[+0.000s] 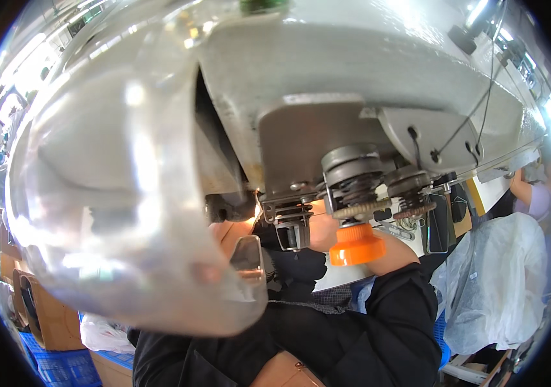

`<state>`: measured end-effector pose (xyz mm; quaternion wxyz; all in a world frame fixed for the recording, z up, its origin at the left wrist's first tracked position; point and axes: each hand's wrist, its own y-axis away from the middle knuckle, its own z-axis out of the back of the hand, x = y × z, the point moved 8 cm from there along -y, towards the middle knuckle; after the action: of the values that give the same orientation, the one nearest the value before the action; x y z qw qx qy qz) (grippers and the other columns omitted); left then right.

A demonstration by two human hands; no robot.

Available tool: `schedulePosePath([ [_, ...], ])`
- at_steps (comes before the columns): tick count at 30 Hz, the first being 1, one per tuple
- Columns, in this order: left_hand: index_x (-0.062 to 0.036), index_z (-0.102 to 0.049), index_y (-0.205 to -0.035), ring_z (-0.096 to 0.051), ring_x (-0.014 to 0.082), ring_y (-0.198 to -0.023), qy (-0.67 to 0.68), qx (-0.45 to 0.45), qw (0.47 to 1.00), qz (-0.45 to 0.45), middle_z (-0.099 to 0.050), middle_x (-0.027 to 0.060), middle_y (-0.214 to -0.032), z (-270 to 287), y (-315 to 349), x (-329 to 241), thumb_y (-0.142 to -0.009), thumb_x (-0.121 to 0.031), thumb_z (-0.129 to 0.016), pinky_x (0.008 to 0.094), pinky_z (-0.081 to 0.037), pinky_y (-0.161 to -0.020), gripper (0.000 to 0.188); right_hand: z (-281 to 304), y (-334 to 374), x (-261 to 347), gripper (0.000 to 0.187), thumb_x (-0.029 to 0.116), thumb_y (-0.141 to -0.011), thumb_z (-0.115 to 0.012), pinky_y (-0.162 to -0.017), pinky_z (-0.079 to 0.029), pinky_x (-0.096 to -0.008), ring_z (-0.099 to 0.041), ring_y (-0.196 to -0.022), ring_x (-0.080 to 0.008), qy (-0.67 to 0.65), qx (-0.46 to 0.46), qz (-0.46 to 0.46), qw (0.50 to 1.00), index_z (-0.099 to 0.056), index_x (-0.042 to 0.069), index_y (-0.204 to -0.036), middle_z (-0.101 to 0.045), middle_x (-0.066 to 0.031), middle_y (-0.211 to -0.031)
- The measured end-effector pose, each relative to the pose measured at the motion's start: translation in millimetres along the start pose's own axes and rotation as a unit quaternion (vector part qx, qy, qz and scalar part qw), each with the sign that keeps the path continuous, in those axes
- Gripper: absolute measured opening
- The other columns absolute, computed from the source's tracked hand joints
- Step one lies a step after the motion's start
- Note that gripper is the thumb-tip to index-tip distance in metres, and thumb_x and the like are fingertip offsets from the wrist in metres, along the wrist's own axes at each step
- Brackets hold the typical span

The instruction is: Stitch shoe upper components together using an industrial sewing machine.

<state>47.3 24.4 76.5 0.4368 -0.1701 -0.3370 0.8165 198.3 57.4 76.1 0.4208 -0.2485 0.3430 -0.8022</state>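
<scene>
The sewing machine (114,148) mostly hid the left hand (225,236) and right hand (322,232); whether either grip was apart or clamped, I could not tell. Dark cloth (299,266) showed beside the table (340,277), left of the orange knob (356,246). Light, even guidance of the cloth was advisable.

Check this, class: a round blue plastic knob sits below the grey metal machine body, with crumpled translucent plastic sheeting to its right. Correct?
Not quite: the head view shows the round plastic knob is orange, not blue. It is below the grey metal machine body, with crumpled translucent plastic sheeting to its right.
</scene>
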Motion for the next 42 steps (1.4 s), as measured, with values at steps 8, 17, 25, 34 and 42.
schedulePosePath([
  [8,-0.0055,-0.067,-0.082,-0.062,0.0236,-0.067,-0.013,0.011,1.000,0.019,-0.063,0.0064,-0.078,-18.2,-35.1,8.4,-0.067,-0.010,-0.070,0.0361,-0.049,-0.058,0.016,-11.3,8.4,-1.2,0.027,0.028,-0.068,-0.069,-0.059,-0.050,-0.0339,-0.065,-0.075,-0.0202,-0.046,0.027,-0.015,0.998,-0.069,0.014,-0.091,-0.068,-0.0029,-0.091],
  [17,-0.0065,-0.066,-0.078,-0.060,0.0235,-0.064,-0.024,0.007,0.999,0.033,-0.060,0.0059,-0.074,-10.3,-24.6,26.6,-0.067,-0.014,-0.070,0.0362,-0.047,-0.055,0.014,-8.9,10.0,2.9,0.021,0.022,-0.066,-0.066,-0.062,-0.052,-0.0336,-0.065,-0.078,-0.0201,-0.019,0.001,0.003,1.000,-0.067,0.013,-0.085,-0.068,-0.0015,-0.093],
  [25,-0.0048,-0.066,-0.077,-0.058,0.0266,-0.065,-0.030,0.044,0.994,0.099,-0.059,0.0094,-0.076,-12.0,-16.8,32.6,-0.069,-0.013,-0.070,0.0388,-0.047,-0.056,0.012,-10.5,15.3,3.1,0.030,0.021,-0.064,-0.067,-0.076,-0.053,-0.0357,-0.066,-0.090,-0.0209,-0.010,-0.021,-0.031,0.999,-0.070,0.015,-0.093,-0.067,-0.0024,-0.100],
  [34,-0.0042,-0.065,-0.073,-0.057,0.0282,-0.065,-0.016,0.004,0.994,0.110,-0.056,0.0104,-0.073,-12.9,-22.0,36.6,-0.069,-0.010,-0.071,0.0401,-0.046,-0.057,0.010,-11.6,12.3,-5.6,0.034,0.016,-0.066,-0.067,-0.071,-0.054,-0.0335,-0.067,-0.085,-0.0203,-0.046,0.027,-0.122,0.991,-0.072,0.020,-0.099,-0.068,-0.0004,-0.099],
  [42,-0.0065,-0.063,-0.068,-0.053,0.0247,-0.054,-0.002,-0.028,0.996,0.081,-0.048,0.0068,-0.063,-4.4,-26.8,31.9,-0.070,-0.009,-0.075,0.0367,-0.042,-0.048,0.013,-10.8,12.0,6.1,0.034,0.011,-0.066,-0.066,-0.067,-0.053,-0.0323,-0.067,-0.076,-0.0180,0.010,-0.015,-0.035,0.999,-0.073,0.021,-0.098,-0.070,0.0022,-0.090],
])
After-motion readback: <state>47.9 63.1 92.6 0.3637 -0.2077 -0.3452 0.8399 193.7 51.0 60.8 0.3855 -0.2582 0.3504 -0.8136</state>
